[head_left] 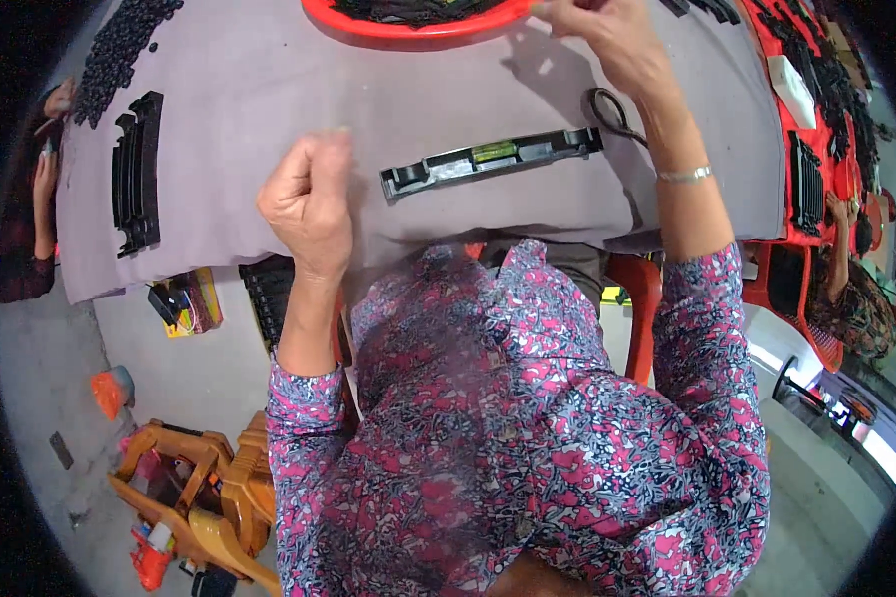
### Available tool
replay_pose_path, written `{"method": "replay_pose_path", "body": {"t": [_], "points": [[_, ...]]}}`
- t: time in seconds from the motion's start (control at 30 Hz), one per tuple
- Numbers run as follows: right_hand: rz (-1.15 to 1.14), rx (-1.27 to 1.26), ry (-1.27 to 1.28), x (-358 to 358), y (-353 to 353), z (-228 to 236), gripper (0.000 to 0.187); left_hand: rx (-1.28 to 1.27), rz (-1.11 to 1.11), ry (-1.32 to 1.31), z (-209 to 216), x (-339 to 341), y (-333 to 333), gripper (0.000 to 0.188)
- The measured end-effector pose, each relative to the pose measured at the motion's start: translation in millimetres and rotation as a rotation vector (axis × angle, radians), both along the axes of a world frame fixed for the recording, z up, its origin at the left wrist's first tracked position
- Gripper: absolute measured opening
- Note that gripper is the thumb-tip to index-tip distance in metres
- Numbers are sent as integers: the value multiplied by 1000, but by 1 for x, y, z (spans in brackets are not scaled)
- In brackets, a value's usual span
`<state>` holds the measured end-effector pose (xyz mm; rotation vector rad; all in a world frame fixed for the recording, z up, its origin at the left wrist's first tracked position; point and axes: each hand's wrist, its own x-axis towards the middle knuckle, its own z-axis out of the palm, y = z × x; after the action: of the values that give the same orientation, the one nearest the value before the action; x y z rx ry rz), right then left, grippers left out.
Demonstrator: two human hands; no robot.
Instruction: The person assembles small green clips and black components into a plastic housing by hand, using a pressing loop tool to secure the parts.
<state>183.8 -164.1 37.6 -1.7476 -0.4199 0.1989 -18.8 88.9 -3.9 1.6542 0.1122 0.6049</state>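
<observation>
On the table in front of me lies a long black plastic spirit level [448,169] with a yellow-green vial in its middle. My left hand [314,204] hovers just left of its end, fingers curled in and thumb smeared by motion; whatever it may hold is hidden. Farther off, my right hand [612,40] is by the right rim of a red basin [418,37] full of thin black pieces. Its fingertips are pinched together, and I cannot make out anything between them. A black looped handle [615,111], perhaps of scissors, lies beside my right wrist.
Small black pieces [119,60] are heaped at the far left, above a stack of black plastic strips [137,174]. At the right, a red surface holds more black parts and a white box [791,92]. Other people's hands [46,169] show at both sides.
</observation>
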Motion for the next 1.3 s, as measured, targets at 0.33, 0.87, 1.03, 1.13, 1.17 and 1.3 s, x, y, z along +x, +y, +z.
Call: {"method": "replay_pose_path", "body": {"t": [0.33, 0.87, 1.03, 1.13, 1.17, 1.3], "points": [[355, -162, -129, -120, 6, 12, 45, -84, -253, 214, 44, 6, -50, 34], [130, -129, 200, -157, 3, 10, 14, -310, -308, 232, 37, -10, -58, 28], [-49, 79, 360, -177, 2, 8, 7, -313, -348, 188, 35, -22, -68, 25], [-81, 146, 338, -179, 0, 1, 9, -269, -376, 268, 38, -26, -71, 24], [-82, 146, 339, -180, -2, 0, 9, -270, -377, 269, 38, -27, -71, 24], [-59, 187, 438, -184, -7, 1, 9, -295, -417, 258, 30, -31, -72, 26]]}}
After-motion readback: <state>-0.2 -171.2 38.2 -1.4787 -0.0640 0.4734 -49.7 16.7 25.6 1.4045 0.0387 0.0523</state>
